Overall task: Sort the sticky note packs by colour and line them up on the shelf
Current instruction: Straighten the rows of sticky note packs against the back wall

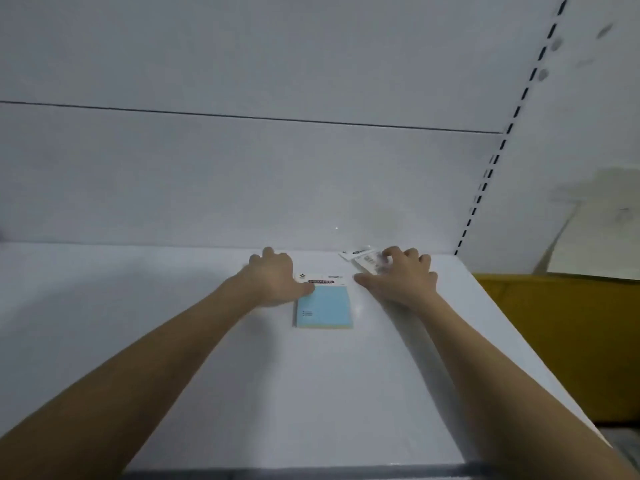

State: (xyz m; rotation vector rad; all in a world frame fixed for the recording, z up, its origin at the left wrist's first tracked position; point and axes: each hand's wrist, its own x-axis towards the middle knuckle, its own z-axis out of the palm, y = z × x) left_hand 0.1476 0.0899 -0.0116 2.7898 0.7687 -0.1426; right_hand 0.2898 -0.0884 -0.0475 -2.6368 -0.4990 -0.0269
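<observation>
Both hands are seen stretched out over the white shelf (173, 341), toward its back edge. By the left hand (273, 280) a flat light-blue sticky note pack with a white header card (325, 306) is touched at its upper left corner: the thumb is laid on the blue face just below the header, while the fingers are curled down onto the shelf beside the pack. By the right hand (401, 277) a second pack in clear wrapping with a white printed header (363, 259) is pressed or gripped under bent fingers; whether it is truly pinched cannot be told, and its colour is hidden by blur and by the fingers. The blue pack is lying near the middle of the shelf's depth, toward the right side; the second pack is lying at the back edge, close to the back right corner, just apart from the blue one. A slotted upright rail (502, 147) is seen above that corner, and a yellow surface (554, 323) beyond the right edge.

For the step to be done well, each pack should probably be slid flat, not lifted, its header kept toward the back, its edges squared to the back edge, and the colour of the second pack checked before a place beside the blue one is given.
</observation>
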